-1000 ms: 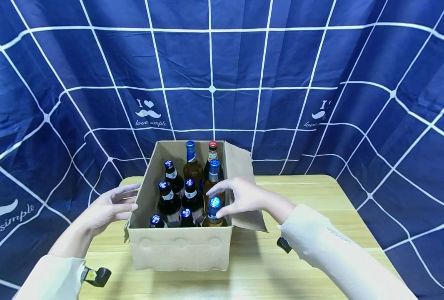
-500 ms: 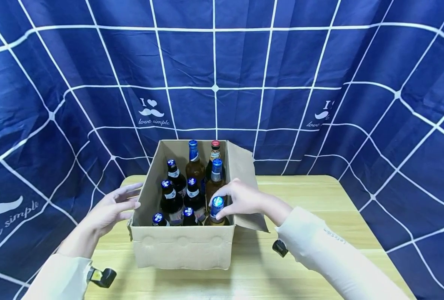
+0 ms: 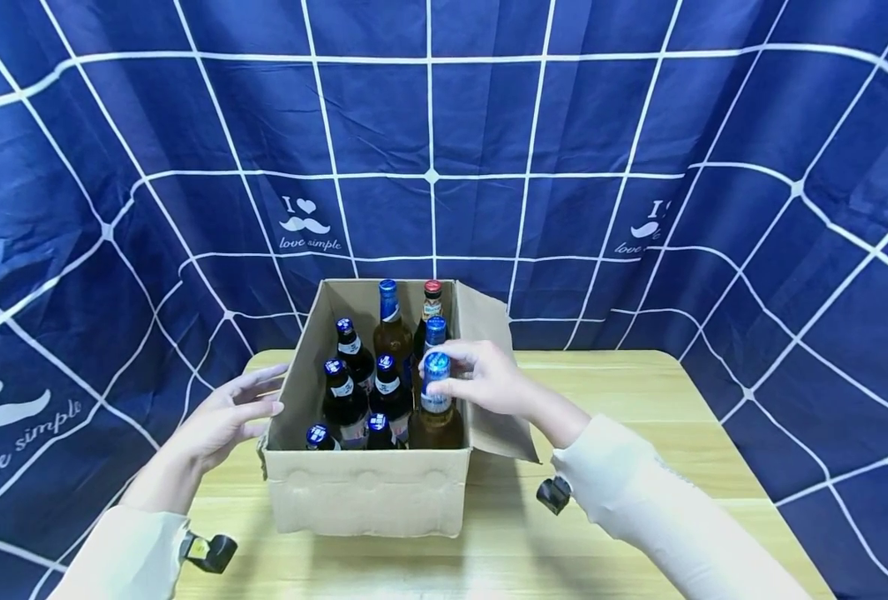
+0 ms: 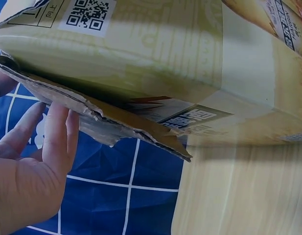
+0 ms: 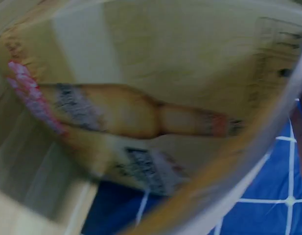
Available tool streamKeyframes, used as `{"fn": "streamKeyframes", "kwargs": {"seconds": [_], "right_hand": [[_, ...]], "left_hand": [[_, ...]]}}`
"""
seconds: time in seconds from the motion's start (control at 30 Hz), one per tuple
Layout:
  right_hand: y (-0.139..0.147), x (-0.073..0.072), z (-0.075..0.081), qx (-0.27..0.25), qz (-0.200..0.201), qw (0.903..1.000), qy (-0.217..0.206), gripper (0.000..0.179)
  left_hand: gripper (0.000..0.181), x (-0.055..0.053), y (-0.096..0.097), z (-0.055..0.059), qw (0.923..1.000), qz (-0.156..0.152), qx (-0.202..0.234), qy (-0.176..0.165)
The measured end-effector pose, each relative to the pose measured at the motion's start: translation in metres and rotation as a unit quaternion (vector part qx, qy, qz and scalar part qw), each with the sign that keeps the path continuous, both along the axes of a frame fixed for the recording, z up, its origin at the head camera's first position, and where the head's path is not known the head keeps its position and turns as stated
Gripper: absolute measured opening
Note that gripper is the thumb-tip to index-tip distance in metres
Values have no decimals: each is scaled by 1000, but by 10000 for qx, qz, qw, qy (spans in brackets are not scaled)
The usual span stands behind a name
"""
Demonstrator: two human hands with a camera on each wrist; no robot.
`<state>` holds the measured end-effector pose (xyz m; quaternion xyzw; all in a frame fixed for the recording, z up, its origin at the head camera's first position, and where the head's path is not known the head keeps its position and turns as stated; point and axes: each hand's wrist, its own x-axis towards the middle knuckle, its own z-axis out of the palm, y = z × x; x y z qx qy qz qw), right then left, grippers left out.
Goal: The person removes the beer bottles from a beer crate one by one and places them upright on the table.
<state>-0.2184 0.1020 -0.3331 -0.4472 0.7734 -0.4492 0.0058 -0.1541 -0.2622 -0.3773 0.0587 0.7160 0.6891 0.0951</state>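
My right hand (image 3: 492, 379) pinches the neck of a brown beer bottle (image 3: 436, 427) with a blue cap, at the near right corner of an open cardboard box (image 3: 365, 493). The bottle stands higher than the dark bottles beside it, its base hidden behind the near wall. Fingers of my left hand (image 3: 222, 419) are spread and nearly straight at the box's left rim. Seen from the left wrist, that left hand (image 4: 35, 174) lies along a torn flap (image 4: 106, 115). The right wrist view is blurred and shows the printed box side (image 5: 190, 63).
Several capped bottles fill the box, among them a red-capped bottle (image 3: 432, 310) and a tall blue-necked bottle (image 3: 390, 329) at the back. A side flap (image 3: 492, 333) folds out to the right. The wooden table (image 3: 601, 383) meets a blue gridded curtain (image 3: 474, 125) behind.
My right hand has closed on the near right bottle's neck and raised the bottle, showing its label and shoulder. The left hand stays at the rim; the view has shifted slightly.
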Motion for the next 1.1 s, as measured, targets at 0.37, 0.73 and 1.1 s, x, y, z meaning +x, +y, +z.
{"fn": "streamKeyframes", "kwargs": {"seconds": [0.37, 0.73, 1.1], "right_hand": [[-4, 10, 94, -1813, -772, 9781, 665, 20], [31, 16, 176, -3072, -2338, 9123, 1366, 15], [100, -2, 154, -1757, -3966, 8819, 1847, 15]], "left_hand": [[60, -3, -1, -2, 10000, -94, 10, 32], [62, -2, 0, -1, 9996, -108, -250, 49], [58, -1, -4, -2, 9997, -165, -167, 109]]}}
